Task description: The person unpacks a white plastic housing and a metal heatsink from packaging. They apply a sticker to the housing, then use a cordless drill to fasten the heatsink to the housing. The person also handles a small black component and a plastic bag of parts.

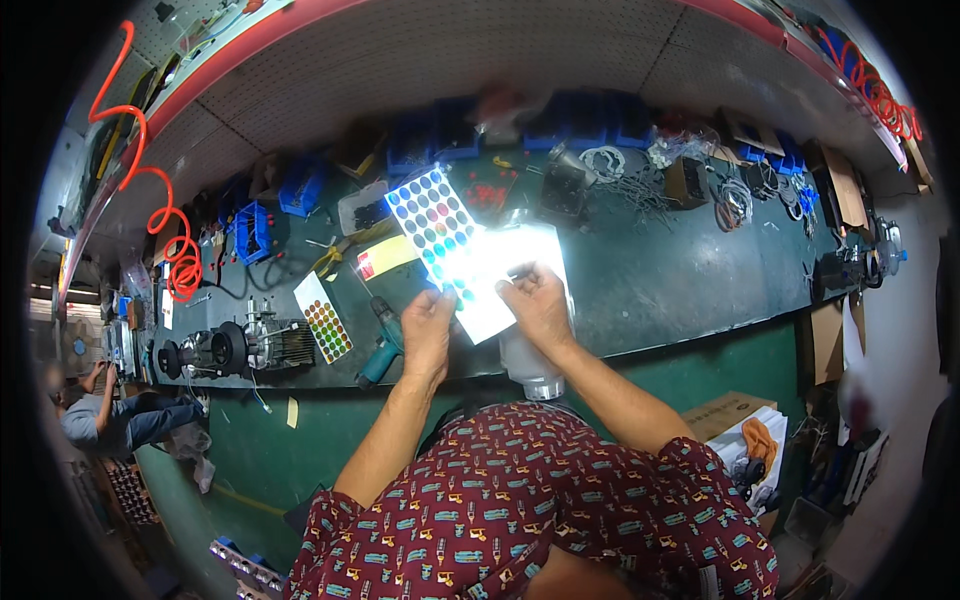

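Inspected at a green bench (680, 300): hand work on a dot sheet (446, 243). Located over the near part of the bench, between both hands, lying aslant with its far end toward the left. Marked with rows of mostly blue dots (434, 254); washed out by strong glare toward the near end.

Gripped at its near left edge by the left hand (427, 322), with thumb and fingertips pinched together. Met on the other side by the right hand (545, 310), with thumb and forefinger drawn close at the glare. Cannot tell there between pinching a dot and merely steadying the sheet.

Judged as the step in hand: working a dot free of its backing; unconfirmed. Called for next, in judgement: hold the left edge firm, lift a single dot by its rim, avoid creasing or folding it.

Noted beside the work: a smaller sheet (323, 318) and a drill (386, 340), both left of the left hand; a clear jar (532, 360) below the right.
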`<state>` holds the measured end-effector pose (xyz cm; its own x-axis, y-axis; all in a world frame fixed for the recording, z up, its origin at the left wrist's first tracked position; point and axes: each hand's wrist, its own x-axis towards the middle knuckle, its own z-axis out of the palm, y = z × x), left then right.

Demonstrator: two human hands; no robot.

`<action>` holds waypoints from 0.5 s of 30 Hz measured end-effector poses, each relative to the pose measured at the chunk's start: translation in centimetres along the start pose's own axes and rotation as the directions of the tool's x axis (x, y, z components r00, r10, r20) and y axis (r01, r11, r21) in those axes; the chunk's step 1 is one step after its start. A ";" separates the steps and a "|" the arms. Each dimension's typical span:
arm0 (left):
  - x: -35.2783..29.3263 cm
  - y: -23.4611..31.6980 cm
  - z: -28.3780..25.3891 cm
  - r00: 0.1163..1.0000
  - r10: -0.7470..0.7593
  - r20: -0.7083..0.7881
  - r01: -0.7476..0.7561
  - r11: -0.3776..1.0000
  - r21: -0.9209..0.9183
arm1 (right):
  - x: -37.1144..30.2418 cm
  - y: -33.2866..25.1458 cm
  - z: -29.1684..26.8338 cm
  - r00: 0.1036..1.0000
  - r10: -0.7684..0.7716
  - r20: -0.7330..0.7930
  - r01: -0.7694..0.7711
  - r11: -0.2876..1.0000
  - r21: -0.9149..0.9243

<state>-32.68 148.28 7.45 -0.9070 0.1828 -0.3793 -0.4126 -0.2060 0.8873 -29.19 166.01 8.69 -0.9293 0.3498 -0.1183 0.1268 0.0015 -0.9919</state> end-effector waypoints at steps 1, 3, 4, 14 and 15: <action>-0.2 -0.2 0.5 0.999 0.044 -0.011 -0.044 0.999 0.008 | -0.4 -0.2 -0.4 0.979 -0.204 -0.027 0.192 0.952 -0.238; -0.3 -0.5 1.3 0.996 0.091 -0.018 -0.091 0.996 -0.009 | -1.5 -1.1 -0.9 0.894 -0.449 0.005 0.389 0.769 -0.506; -0.3 -0.5 1.7 0.995 0.101 -0.009 -0.101 0.995 -0.014 | -1.9 -1.3 -1.0 0.894 -0.444 0.050 0.411 0.773 -0.483; -1.0 -0.1 5.0 0.980 0.193 0.055 -0.199 0.971 0.135 | -2.2 -1.3 -1.8 0.952 -0.300 0.064 0.306 0.923 -0.234; -1.0 -0.2 4.8 0.980 0.187 0.064 -0.194 0.973 0.122 | -2.3 -1.3 -1.9 0.967 -0.245 0.066 0.253 0.953 -0.164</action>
<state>-31.32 152.79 8.96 -0.9610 0.2022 -0.1887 -0.2154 -0.1191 0.9692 -26.60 166.98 10.31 -0.9529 0.2760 0.1260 -0.0576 0.2434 -0.9682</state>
